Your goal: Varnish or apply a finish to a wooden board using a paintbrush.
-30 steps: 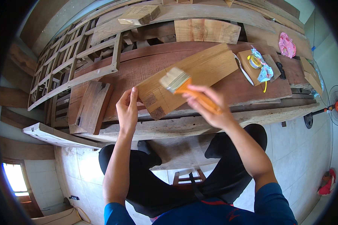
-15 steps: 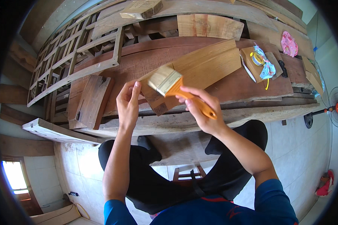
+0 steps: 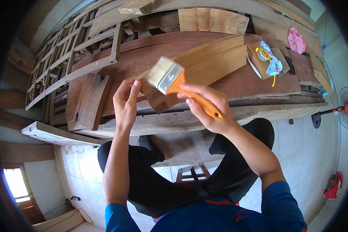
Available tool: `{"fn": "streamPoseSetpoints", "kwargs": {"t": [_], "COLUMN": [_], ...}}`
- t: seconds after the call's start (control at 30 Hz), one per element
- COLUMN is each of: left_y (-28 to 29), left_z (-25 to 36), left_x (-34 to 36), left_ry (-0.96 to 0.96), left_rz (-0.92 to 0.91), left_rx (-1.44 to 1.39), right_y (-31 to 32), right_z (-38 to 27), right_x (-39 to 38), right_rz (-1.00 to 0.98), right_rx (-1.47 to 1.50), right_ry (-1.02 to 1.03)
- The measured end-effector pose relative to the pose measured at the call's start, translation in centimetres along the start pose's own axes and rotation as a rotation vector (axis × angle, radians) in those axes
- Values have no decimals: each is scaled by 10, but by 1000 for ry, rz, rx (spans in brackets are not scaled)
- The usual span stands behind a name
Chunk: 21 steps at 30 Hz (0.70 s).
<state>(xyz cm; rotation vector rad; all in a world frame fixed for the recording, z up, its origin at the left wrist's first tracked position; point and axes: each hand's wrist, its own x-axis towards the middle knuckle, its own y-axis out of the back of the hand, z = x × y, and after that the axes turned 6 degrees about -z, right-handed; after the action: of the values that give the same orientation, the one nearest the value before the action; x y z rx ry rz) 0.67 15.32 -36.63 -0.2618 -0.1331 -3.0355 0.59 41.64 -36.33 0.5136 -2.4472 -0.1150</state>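
Over wooden boards (image 3: 216, 60), right fingers (image 3: 199, 90) grasp the paintbrush (image 3: 177, 82), bristles (image 3: 158, 70) leftward; whether left fingers (image 3: 133, 92) grip is unclear.

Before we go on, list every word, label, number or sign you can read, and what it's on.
None can be read.
Paintbrush: no legible marking.
Yellow-rimmed roll: any print too small.
Blue-and-white wrapper: too small.
Blue shirt: red mark, no legible letters.

A dark-blue short-sleeved T-shirt (image 3: 205, 220) has red trim (image 3: 217, 202) and a small angular red emblem (image 3: 240, 214), its left sleeve (image 3: 117, 218) brighter blue; long black trousers (image 3: 158, 191); dark socks (image 3: 150, 149). Left hand (image 3: 125, 103) and right hand (image 3: 210, 106) are bare.
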Motion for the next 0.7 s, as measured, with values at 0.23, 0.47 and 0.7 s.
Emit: {"fn": "streamPoseSetpoints", "kwargs": {"t": [0.23, 0.47, 0.7], "left_y": [1, 0, 1], "left_z": [6, 0, 2], "left_x": [-3, 0, -2], "left_ry": [42, 31, 19], "left_rz": [30, 31, 64], "left_rx": [53, 92, 206], "right_y": [39, 35, 60], "right_z": [-6, -8, -2], "right_x": [3, 5, 5], "right_rz": [7, -187, -95], "right_rx": [-20, -299, -182], "right_ry": [-191, 80, -77]}}
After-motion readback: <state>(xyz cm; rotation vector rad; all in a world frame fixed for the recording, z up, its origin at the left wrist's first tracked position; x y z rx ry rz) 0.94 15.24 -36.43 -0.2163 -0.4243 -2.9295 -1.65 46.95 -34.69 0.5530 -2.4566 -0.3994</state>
